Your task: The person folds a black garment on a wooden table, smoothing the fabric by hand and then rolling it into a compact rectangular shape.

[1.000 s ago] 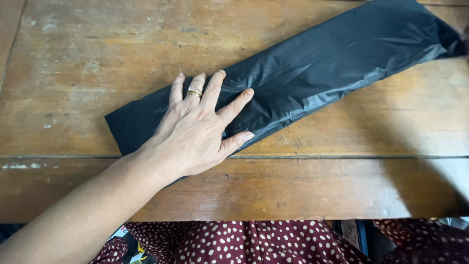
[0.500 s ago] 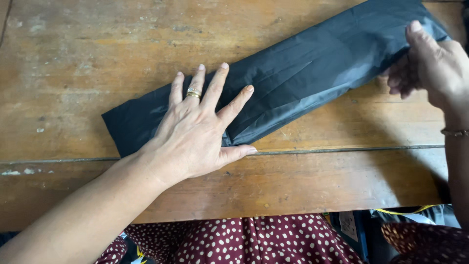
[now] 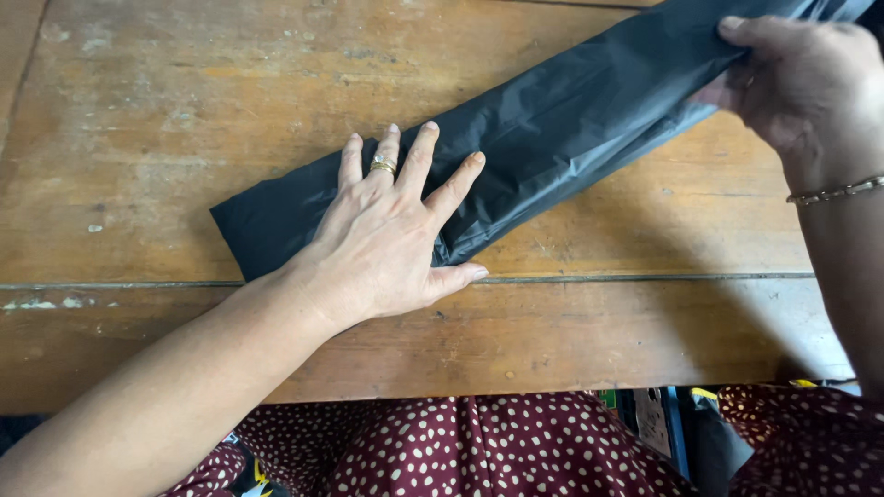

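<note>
Left hand [image 3: 391, 244] flat, palm down, fingers spread and pressing on the lower-left end of the folded black plastic bag [image 3: 552, 138], thumb out along the bag's near edge; gripping nothing, only holding it down. Gold ring [image 3: 382, 167] on one finger of that hand. Right hand [image 3: 801, 78] at the upper-right corner of the view, fingers curled around the far end of the bag, pinching the plastic and holding that end slightly off the wood. Thin bracelet [image 3: 833, 192] at the right wrist. Bag folded into a long narrow strip, running diagonally from lower left to upper right across the worn wooden table [image 3: 184, 110], creased and glossy, its left end square and resting flat. Long seam between boards just below the left thumb. Dark red dotted fabric [image 3: 460, 451] below the table's near edge, across the lap.
</note>
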